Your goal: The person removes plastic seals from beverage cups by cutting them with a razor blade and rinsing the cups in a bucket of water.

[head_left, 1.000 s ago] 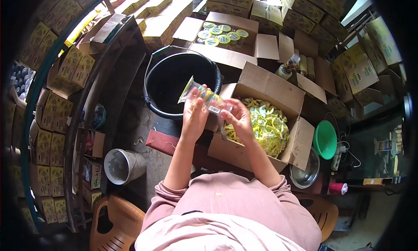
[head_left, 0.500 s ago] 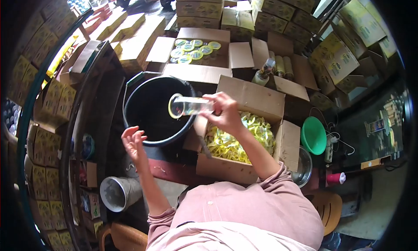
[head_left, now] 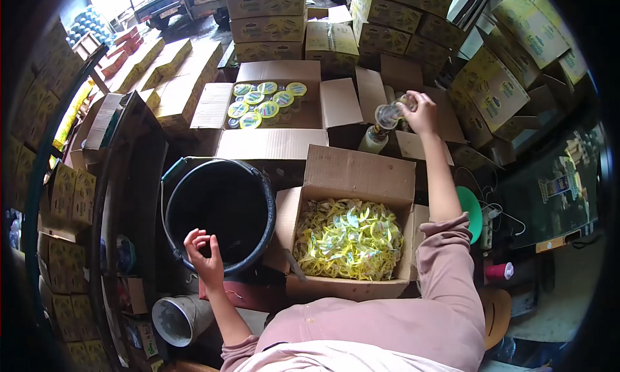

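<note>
My right hand grips a clear plastic cup by one end, its rimmed end pointing left. The cup is above a pale bottle-like container, partly covering its top; whether they touch I cannot tell. My left hand is empty, its fingers loosely bent and apart, over the near rim of a dark bucket. Between my arms an open carton holds a heap of yellow and clear plastic trimmings.
Farther back, another open carton contains several sealed cups with yellow-rimmed lids. A green basin is right of my right arm. A grey pail stands at lower left. Stacked cartons rise behind.
My right hand has carried the clear cup from above the bucket to the far right, beside the pale container. My left hand stays near the bucket. The view has shifted.
</note>
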A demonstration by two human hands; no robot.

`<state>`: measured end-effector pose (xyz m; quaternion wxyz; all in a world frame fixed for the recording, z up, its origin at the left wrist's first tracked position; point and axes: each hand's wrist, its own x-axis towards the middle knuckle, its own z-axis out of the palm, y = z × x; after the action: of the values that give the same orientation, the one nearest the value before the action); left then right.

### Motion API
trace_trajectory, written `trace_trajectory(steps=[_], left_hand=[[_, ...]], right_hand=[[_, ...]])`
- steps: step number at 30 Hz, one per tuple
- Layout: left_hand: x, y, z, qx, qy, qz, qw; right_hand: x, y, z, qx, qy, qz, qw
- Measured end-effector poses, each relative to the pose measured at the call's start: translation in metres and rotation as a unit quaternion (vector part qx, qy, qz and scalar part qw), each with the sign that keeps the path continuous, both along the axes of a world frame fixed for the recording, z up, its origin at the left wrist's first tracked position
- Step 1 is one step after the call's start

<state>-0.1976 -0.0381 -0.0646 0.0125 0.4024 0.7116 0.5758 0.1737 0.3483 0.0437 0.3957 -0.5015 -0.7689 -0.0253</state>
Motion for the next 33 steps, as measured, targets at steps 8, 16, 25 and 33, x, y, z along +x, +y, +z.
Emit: trace_trajectory(steps=[8, 16, 25, 33], left_hand=[[0.000, 0.002, 0.003, -0.025, -0.027, 0.011, 0.999], [-0.001, 0.002, 0.003, -0.036, -0.032, 0.010, 0.999], [-0.003, 0.002, 0.002, -0.039, -0.028, 0.018, 0.999], [-0.004, 0.000, 0.000, -0.022, -0.035, 0.018, 0.999]], right_hand=[[-0.003, 0.039, -0.088, -0.045, 0.005, 0.007, 0.999], [-0.011, 0.025, -0.084, 0.059, -0.051, -0.085, 0.993], [-0.136, -0.117, -0.098, 0.056, 0.089, 0.355, 0.929], [-0.087, -0.102, -0.103, -0.035, 0.171, 0.175, 0.969]])
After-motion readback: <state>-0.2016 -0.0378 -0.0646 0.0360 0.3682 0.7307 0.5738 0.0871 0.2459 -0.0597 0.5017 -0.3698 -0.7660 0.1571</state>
